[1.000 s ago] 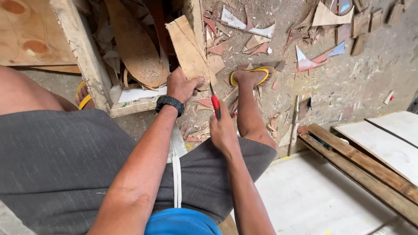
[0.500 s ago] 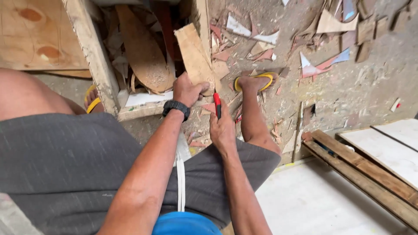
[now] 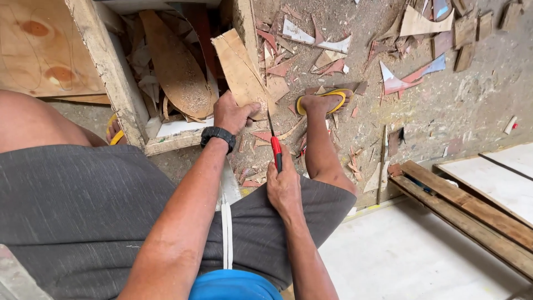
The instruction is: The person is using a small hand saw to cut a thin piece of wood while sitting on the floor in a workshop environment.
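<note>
While the left hand (image 3: 233,114) grips a thin wood offcut (image 3: 240,69) near frame center, the right hand (image 3: 284,186) is closed tight on a red-handled knife (image 3: 275,151) just below it.

wood offcuts (image 3: 327,55) litter the floor beside stacked planks (image 3: 472,208) and a white board (image 3: 491,175).

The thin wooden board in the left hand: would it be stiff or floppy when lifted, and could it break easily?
The thin wooden board probably stays fairly stiff, as it stands tilted under the left hand without sagging. It looks light, being thin. Its chipped edges suggest it may splinter.
</note>
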